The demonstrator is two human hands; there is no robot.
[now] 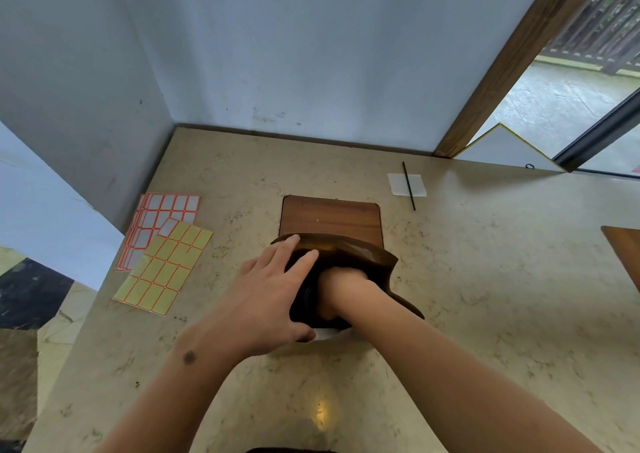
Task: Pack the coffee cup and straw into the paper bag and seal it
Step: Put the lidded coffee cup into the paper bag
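Observation:
A brown paper bag (360,250) stands open at the middle of the counter, over the near edge of a wooden board (330,215). My left hand (273,300) holds the bag's near left rim, with fingers over the edge. My right hand (341,281) is plunged into the bag's mouth up to the wrist, and its fingers are hidden. A dark round shape (306,295) shows inside the bag beside that wrist; whether it is the coffee cup is unclear. The thin black straw (408,185) lies on a white napkin (407,184) at the back right.
Sheets of yellow stickers (162,269) and white, red-edged stickers (159,217) lie on the marble counter (485,296) at the left. A second wooden board (627,251) pokes in at the right edge. Walls close the back and left; a doorway opens at the right.

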